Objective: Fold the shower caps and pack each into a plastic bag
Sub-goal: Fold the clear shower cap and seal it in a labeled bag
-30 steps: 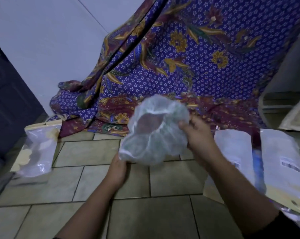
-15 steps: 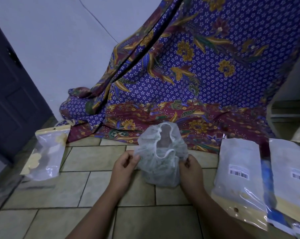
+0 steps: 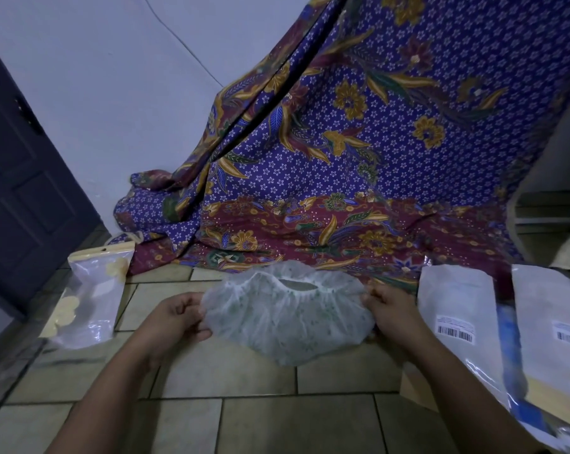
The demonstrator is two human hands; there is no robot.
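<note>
- Centrally: shower cap [image 3: 286, 319], translucent white with green specks, stretched flat above the tiled floor [image 3: 260, 417], elastic opening uppermost.
- Left hand [image 3: 175, 319]: fingers pinched shut on cap's left edge.
- Right hand [image 3: 391, 309]: fingers pinched shut on right edge.
- Left: zip bag [image 3: 90, 299] on floor.
- Right: barcoded packets [image 3: 457, 316] overlapping.
- Behind: batik cloth [image 3: 375, 142], draped.

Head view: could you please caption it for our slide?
Both hands, left and right, stretch a shower cap flat above the tiled floor.
</note>
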